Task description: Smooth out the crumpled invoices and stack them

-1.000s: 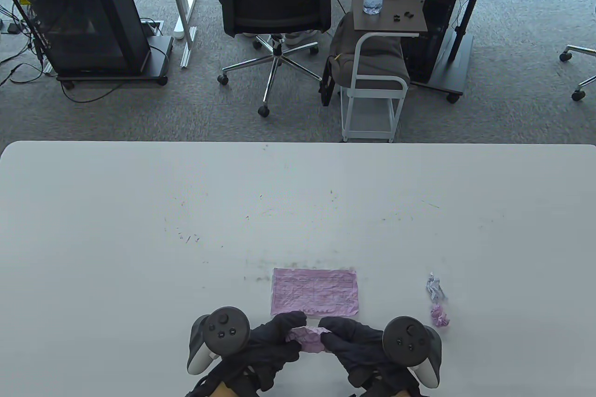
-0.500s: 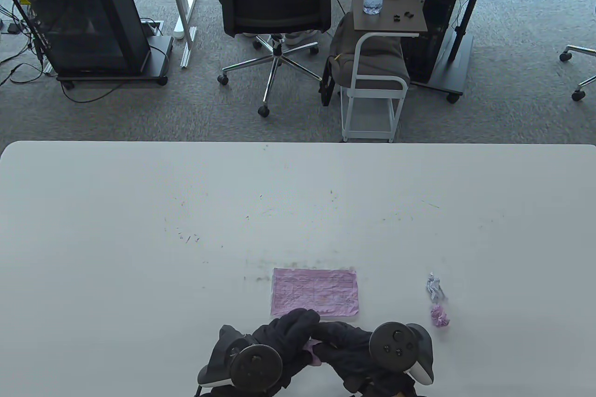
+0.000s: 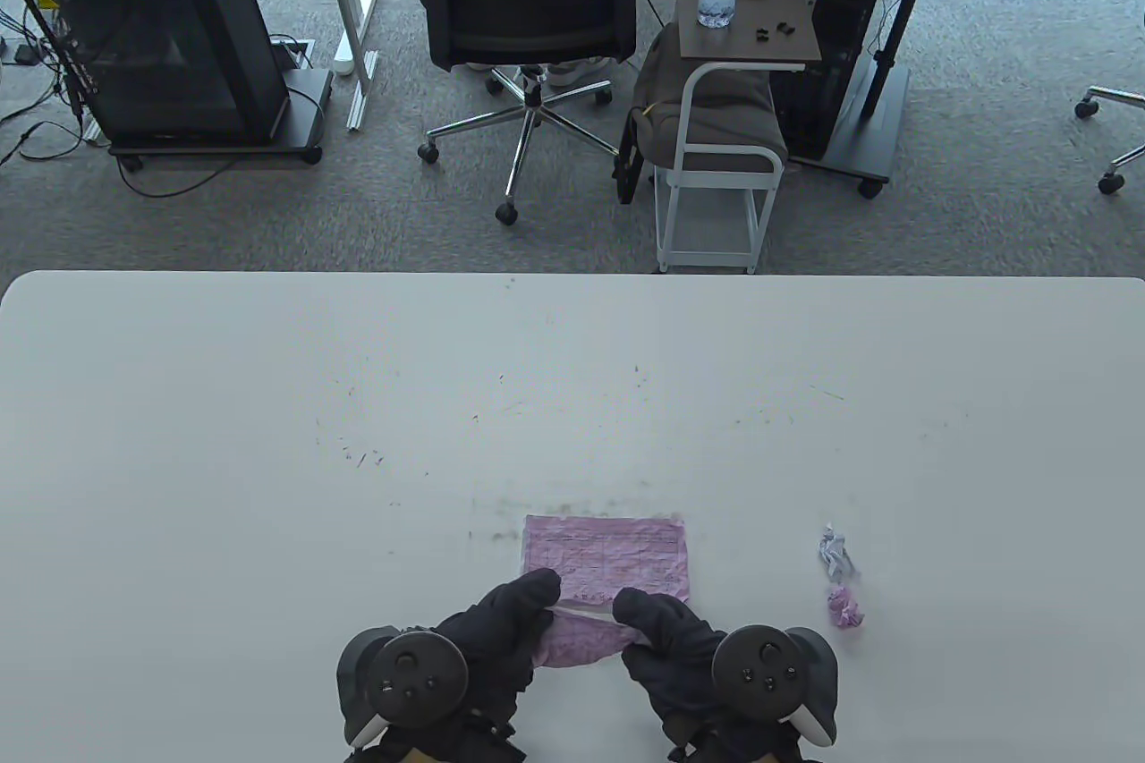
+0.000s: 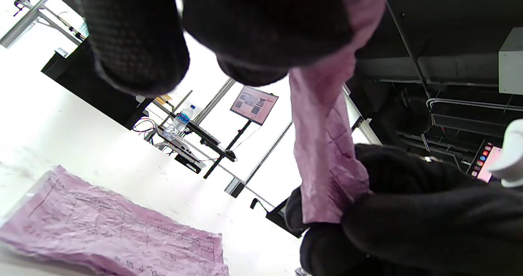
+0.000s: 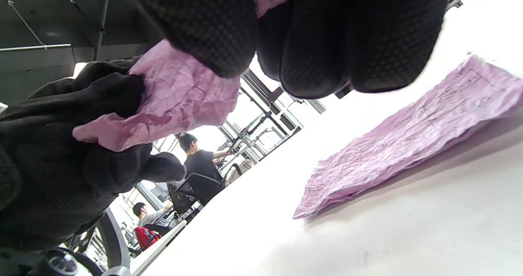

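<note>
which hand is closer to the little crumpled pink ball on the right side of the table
Right. The right hand sits just left of the crumpled pink ball; the left hand is farther left, beyond the pink invoice both hands grip.

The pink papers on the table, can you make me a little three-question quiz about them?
1. True or false: both hands grip the same pink invoice.
2. How many crumpled paper balls lie on the table's right side? A) one B) two C) four
3. Fill in: the flattened invoice lies ___ on the table.

Key:
1. True: the left hand and right hand stretch it between them.
2. B: a white ball and a pink ball.
3. flat
</note>
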The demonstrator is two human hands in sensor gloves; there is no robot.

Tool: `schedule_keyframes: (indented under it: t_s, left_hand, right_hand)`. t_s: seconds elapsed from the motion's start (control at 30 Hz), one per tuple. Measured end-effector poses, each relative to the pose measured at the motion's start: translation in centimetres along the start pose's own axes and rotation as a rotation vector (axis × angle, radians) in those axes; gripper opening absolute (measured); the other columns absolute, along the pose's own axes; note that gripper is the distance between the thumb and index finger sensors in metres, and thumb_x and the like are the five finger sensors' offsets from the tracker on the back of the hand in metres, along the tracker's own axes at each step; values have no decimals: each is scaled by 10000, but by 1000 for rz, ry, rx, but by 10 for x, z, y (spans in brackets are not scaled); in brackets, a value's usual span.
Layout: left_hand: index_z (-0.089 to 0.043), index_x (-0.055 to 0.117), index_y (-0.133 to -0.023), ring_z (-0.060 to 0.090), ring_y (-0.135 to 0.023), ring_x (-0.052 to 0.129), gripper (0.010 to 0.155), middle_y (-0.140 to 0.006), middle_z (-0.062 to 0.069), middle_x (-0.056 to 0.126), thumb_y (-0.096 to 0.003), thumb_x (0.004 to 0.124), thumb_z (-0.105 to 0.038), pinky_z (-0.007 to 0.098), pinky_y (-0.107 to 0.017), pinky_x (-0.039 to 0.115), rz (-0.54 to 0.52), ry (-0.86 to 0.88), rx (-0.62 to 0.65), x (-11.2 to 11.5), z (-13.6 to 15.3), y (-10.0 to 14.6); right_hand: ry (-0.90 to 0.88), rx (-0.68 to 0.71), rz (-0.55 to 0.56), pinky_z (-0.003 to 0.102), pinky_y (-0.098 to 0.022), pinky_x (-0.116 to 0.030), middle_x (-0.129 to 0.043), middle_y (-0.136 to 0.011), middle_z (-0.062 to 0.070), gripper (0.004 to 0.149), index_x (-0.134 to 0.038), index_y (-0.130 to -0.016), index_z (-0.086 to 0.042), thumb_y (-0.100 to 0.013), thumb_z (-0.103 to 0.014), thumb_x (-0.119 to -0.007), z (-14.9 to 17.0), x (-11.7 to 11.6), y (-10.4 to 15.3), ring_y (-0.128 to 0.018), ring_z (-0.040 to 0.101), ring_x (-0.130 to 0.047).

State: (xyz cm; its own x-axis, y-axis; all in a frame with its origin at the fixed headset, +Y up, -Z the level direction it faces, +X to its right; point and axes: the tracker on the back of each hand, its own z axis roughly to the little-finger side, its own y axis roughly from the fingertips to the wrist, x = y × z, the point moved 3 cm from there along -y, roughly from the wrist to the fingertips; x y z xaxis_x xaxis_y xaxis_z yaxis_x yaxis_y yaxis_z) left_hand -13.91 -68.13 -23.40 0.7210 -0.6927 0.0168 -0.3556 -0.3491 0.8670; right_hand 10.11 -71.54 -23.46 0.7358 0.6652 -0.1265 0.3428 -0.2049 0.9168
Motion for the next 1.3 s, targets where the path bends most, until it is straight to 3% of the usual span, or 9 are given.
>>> schedule_keyframes:
  t_s: [0.1, 0.2, 0.37, 0.57, 0.77, 0.9, 1.03, 1.17, 1.3]
  left_hand:
    - [-64, 732, -948, 113, -217, 989, 425, -700, 143, 887, -558, 719, -231, 454, -408, 893, -23, -6, -26, -7, 5, 2]
    - [-80, 723, -956, 185, -340, 1005, 425, -776, 139, 848, -562, 711, -237, 512, -453, 853, -39, -46, -36, -15, 11, 2]
    - [-115, 744, -958, 383, -723, 842, 431, -1048, 176, 492, -564, 710, -288, 590, -535, 741, 144, -137, -30, -1, 5, 0]
    - [-122, 749, -953, 467, -847, 723, 429, -1082, 197, 409, -566, 703, -300, 618, -567, 694, 229, -257, 40, 11, -13, -3]
    - [-81, 782, -915, 503, -876, 669, 425, -1078, 212, 414, -568, 706, -315, 633, -586, 663, 290, -268, 81, 23, -26, -2]
    - [-84, 780, -908, 487, -895, 660, 424, -1081, 199, 424, -577, 695, -335, 632, -603, 656, 320, -149, 110, 27, -32, 0]
    - [-124, 733, -937, 498, -924, 634, 431, -1091, 204, 411, -584, 674, -364, 645, -620, 638, 267, 30, 78, 21, -22, 0]
    - [-52, 298, -1123, 605, -957, 608, 943, -1105, 309, 286, -507, 804, -555, 691, -618, 639, 351, 212, 4, 27, -9, 0]
    - [-2, 385, -1099, 441, -742, 933, 839, -974, 266, 667, -535, 833, -433, 568, -503, 816, 342, 222, -94, 34, 0, 0]
  right_hand:
    - [41, -61, -18, 480, -426, -859, -802, -874, 243, 515, -654, -938, -115, -470, -192, -855, 8, -1, 0, -628, 361, -915]
    - [75, -143, -173, 489, -452, -833, -720, -933, 277, 580, -597, -974, -99, -488, -277, -859, 21, -4, 0, -688, 406, -855]
    - [-5, -32, 30, 512, -471, -801, -618, -993, 303, 707, -542, -1005, -101, -488, -513, -791, 15, 22, 3, -748, 453, -773]
    - [85, 75, 245, 512, -478, -804, -639, -986, 280, 659, -577, -983, -124, -513, -569, -703, -9, 51, 14, -755, 438, -776]
    - [-21, 139, -116, 585, -528, -729, -510, -1050, 323, 831, -464, -1041, -93, -463, -613, -758, -25, 10, 8, -831, 512, -655]
    - [175, 121, -220, 566, -526, -751, -558, -1022, 312, 777, -452, -1039, -89, -478, -480, -819, -35, -19, 1, -801, 471, -719]
    - [9, 100, -136, 504, -442, -851, -862, -832, 211, 396, -734, -865, -171, -504, -315, -808, -24, -18, -3, -608, 346, -937]
    - [-170, 17, -98, 448, -312, -892, -966, -613, 129, 396, -737, -864, -121, -510, -281, -812, -13, -10, -2, -399, 259, -992]
    - [-108, 36, -61, 416, -299, -898, -966, -585, 98, 402, -733, -861, -118, -509, -297, -808, -15, -4, 0, -374, 221, -989]
